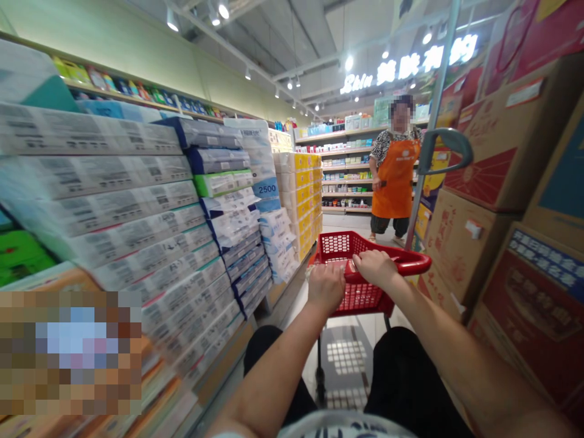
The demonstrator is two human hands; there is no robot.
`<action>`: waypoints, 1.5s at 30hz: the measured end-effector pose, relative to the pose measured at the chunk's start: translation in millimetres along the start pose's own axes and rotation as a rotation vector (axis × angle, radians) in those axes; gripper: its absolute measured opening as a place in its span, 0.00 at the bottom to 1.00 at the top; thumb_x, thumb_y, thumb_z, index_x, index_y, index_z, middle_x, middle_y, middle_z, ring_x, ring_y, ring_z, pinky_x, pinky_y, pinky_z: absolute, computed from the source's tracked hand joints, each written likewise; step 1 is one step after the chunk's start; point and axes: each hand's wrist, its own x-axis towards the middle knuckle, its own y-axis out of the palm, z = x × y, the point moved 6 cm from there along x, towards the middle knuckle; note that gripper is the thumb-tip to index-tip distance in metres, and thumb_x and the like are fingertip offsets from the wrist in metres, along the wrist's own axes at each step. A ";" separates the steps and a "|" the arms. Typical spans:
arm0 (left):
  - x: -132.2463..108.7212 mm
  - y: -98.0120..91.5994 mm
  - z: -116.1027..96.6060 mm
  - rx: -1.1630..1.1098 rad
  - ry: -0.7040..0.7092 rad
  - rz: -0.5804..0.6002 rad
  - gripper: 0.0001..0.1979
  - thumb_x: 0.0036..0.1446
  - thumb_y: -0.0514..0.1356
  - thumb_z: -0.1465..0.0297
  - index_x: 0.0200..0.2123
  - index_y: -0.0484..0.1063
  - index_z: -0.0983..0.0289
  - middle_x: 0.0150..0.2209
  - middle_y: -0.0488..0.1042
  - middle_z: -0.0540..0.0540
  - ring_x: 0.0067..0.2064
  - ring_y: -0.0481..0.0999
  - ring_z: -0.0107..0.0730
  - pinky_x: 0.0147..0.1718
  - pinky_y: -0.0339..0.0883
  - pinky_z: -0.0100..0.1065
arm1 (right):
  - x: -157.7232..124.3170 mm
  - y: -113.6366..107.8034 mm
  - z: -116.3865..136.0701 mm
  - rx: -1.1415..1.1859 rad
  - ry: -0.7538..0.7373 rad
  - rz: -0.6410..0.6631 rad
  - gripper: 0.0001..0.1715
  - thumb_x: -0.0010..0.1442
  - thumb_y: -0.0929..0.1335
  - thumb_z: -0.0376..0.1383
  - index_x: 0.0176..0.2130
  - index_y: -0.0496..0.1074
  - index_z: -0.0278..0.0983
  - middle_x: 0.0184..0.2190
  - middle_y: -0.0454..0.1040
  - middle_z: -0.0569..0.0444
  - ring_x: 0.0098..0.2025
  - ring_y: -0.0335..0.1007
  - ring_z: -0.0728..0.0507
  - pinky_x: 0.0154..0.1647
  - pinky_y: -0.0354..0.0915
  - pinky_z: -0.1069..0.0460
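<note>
A red plastic shopping cart (358, 298) with a meshed basket stands in front of my legs. Its red handle bar runs across beneath both fists. My left hand (326, 286) is closed around the left part of the bar. Further along, my right hand (376, 267) is wrapped over the bar near its middle, with the right end of the handle showing bare beyond it. My fingertips are mostly hidden behind the bar. What lies inside the basket is largely hidden by my hands.
Stacked tissue packs (159, 207) line the left side. Cardboard cartons (479, 243) are piled on the right, beside a metal pole (438, 91) with a grey loop. Ahead, a person in an orange apron (396, 176) stands before stocked shelves (347, 161).
</note>
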 end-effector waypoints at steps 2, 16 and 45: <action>13.6 4.0 4.3 0.016 -0.029 0.159 0.19 0.63 0.44 0.65 0.36 0.73 0.67 0.33 0.74 0.62 0.36 0.72 0.41 0.37 0.63 0.40 | 0.0 0.2 0.4 -0.002 -0.005 0.004 0.26 0.66 0.53 0.42 0.43 0.72 0.32 0.43 0.72 0.38 0.48 0.66 0.36 0.48 0.56 0.42; 22.0 10.5 0.1 0.034 -0.019 0.359 0.21 0.63 0.43 0.65 0.38 0.74 0.66 0.36 0.75 0.63 0.38 0.74 0.42 0.38 0.65 0.39 | 2.8 7.4 -8.5 0.059 0.016 -0.152 0.28 0.65 0.53 0.44 0.35 0.74 0.33 0.37 0.76 0.43 0.43 0.69 0.39 0.45 0.57 0.45; 15.0 8.4 -3.0 0.070 0.074 0.462 0.20 0.62 0.44 0.65 0.37 0.75 0.64 0.34 0.76 0.62 0.37 0.76 0.44 0.35 0.67 0.40 | -6.8 5.5 -1.3 0.080 -0.007 -0.151 0.28 0.65 0.53 0.44 0.33 0.74 0.34 0.37 0.76 0.45 0.42 0.69 0.40 0.45 0.56 0.47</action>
